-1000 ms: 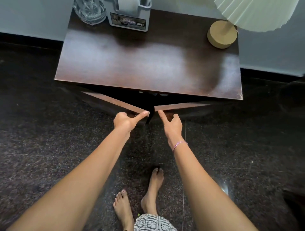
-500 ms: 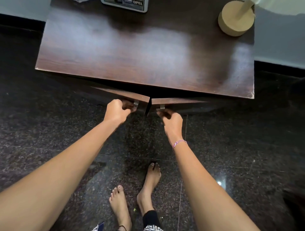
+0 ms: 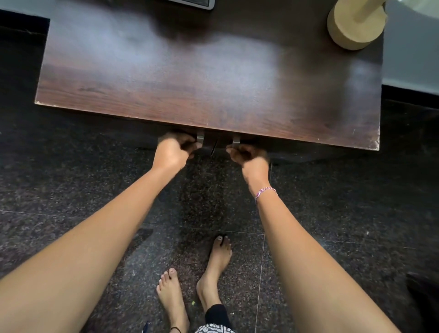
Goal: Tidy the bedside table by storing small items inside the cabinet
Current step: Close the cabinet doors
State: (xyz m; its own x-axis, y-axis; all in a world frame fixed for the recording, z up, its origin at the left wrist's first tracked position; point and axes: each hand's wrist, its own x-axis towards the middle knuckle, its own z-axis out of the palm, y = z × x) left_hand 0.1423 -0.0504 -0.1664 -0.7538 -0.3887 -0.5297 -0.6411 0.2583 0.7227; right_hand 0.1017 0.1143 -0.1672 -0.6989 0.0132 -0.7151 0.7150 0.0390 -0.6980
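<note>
Curls left fingers [image 3: 187,145] round the left handle [image 3: 200,137] and hooks right fingers [image 3: 235,152] on the lower end of the right handle [image 3: 236,142]. Clamps both, though cannot tell through the blur how each thumb sits. Holds left hand [image 3: 173,153] and right hand [image 3: 249,158] level, each nearest its own handle, with no crossing needed.

Meets the handles upright, long axis vertical, flanking the seam [image 3: 214,149] where the two doors [image 3: 209,143] join, straight ahead of the fingers and away from the body. Leaves a slim gap at that seam, with one door edge a little proud of the other. Tucks the cabinet [image 3: 224,143] under the front edge of the desk [image 3: 213,95], hiding the door faces almost wholly beneath the overhang.

Looks like the closing stage, with the doors nearly home. Probably calls for a short push straight away from the body, both hands together, then a release. Risks one door catching the other at the seam if pushed unevenly.

Shows no small items on the near desk top. Presumably has them inside already, but cannot see in.

Farther out, takes in a lamp base [image 3: 355,23] at the far right corner and a sliver of a framed thing [image 3: 190,2] at the far edge. Below, takes in dark speckled floor [image 3: 71,166], bare feet [image 3: 171,292] and a bracelet [image 3: 265,192] on the right wrist.
</note>
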